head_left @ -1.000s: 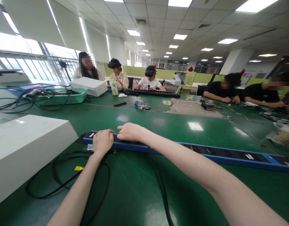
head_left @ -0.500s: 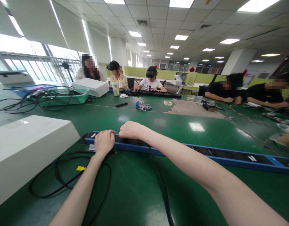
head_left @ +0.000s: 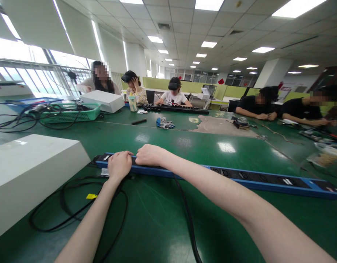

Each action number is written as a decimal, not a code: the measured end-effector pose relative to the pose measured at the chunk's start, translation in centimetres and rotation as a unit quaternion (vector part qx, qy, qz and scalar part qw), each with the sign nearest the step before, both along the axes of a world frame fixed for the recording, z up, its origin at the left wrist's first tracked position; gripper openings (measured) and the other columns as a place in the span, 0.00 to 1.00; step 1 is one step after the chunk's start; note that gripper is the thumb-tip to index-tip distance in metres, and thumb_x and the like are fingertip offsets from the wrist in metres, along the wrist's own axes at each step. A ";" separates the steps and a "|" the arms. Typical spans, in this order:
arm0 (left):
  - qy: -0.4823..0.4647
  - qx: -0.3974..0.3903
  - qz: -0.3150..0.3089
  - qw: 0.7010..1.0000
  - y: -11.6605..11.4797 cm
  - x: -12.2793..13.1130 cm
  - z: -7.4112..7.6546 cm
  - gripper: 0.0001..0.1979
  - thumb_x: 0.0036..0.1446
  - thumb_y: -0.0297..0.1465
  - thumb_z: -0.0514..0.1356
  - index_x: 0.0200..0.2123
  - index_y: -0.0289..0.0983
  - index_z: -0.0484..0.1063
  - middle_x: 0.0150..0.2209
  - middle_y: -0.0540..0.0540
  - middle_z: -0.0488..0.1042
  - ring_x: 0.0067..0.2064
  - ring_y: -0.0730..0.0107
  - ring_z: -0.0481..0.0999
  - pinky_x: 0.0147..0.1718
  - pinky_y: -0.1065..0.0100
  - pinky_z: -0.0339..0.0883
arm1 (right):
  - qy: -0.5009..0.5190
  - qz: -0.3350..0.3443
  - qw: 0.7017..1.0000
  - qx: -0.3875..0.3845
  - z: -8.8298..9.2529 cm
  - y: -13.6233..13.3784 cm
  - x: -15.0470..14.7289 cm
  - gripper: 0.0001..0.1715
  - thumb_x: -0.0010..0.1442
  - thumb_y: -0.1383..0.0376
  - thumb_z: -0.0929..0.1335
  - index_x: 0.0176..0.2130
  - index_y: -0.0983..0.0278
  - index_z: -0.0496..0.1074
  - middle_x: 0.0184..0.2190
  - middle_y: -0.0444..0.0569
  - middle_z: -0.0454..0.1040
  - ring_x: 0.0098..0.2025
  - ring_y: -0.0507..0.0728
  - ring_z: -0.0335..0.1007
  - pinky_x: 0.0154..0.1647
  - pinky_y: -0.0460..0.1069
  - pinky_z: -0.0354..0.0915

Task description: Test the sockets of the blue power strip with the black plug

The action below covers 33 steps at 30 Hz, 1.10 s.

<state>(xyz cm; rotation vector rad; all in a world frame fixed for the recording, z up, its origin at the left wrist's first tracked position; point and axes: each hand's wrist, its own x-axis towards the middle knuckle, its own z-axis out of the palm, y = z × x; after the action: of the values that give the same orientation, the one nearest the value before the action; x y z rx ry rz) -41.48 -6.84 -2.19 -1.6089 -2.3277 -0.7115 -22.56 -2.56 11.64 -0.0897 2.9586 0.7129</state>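
Observation:
A long blue-and-black power strip lies across the green table in front of me. My left hand is wrapped over its left part, thumb and fingertips along the far edge. Just to the right, my right hand is closed in a fist, low on the strip's socket face. Its fingers point away from me, so whatever they grip is hidden. A thick black cable runs from the table's front up to the strip, and its upper end disappears under my right forearm.
At left stands a white box, beside a looped thin cable with a yellow tag. Beyond are a green basket of cables, a smaller white box, gloves and a black bar. Several people sit across the table.
My right fist has sunk slightly closer to the strip. My left hand keeps its grip in the same place. The whole view has shifted a little.

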 end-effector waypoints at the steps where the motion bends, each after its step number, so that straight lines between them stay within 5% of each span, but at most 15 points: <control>1: 0.000 -0.001 -0.001 1.000 0.0 0.0 0.0 0.19 0.65 0.32 0.49 0.44 0.42 0.80 0.48 0.41 0.82 0.55 0.51 0.75 0.53 0.55 0.61 | 0.002 -0.010 1.000 -0.001 0.1 0.1 0.0 0.12 0.69 0.73 0.65 0.40 0.68 0.79 0.40 0.59 0.83 0.45 0.58 0.81 0.37 0.48 0.69; 15: 0.000 0.004 -0.001 1.000 -0.2 0.3 0.3 0.18 0.65 0.33 0.49 0.40 0.42 0.80 0.46 0.41 0.82 0.53 0.51 0.75 0.52 0.54 0.61 | 0.027 -0.042 0.999 0.000 0.3 -1.0 0.7 0.12 0.70 0.73 0.65 0.41 0.68 0.79 0.39 0.59 0.83 0.45 0.59 0.81 0.35 0.48 0.70; 26: 0.049 0.008 -0.039 0.998 -0.8 2.9 1.0 0.17 0.68 0.42 0.50 0.38 0.42 0.77 0.39 0.41 0.82 0.49 0.53 0.78 0.54 0.56 0.62 | 0.026 -0.069 0.997 -0.020 0.8 0.0 0.6 0.10 0.70 0.71 0.67 0.41 0.66 0.80 0.40 0.58 0.83 0.45 0.59 0.81 0.37 0.48 0.71; 33: 0.045 0.009 -0.039 0.998 -0.7 2.6 1.0 0.15 0.66 0.40 0.51 0.38 0.43 0.77 0.38 0.42 0.81 0.47 0.54 0.77 0.52 0.56 0.61 | 0.062 -0.043 0.997 -0.013 -0.6 0.9 0.8 0.11 0.70 0.70 0.66 0.41 0.65 0.80 0.40 0.57 0.83 0.45 0.59 0.81 0.37 0.49 0.69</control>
<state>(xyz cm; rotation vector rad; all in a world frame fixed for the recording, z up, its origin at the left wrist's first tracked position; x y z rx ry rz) -38.89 -7.50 -1.24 -1.6956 -2.2002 -0.6605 -21.73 -1.69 11.05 0.0837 3.0671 0.6930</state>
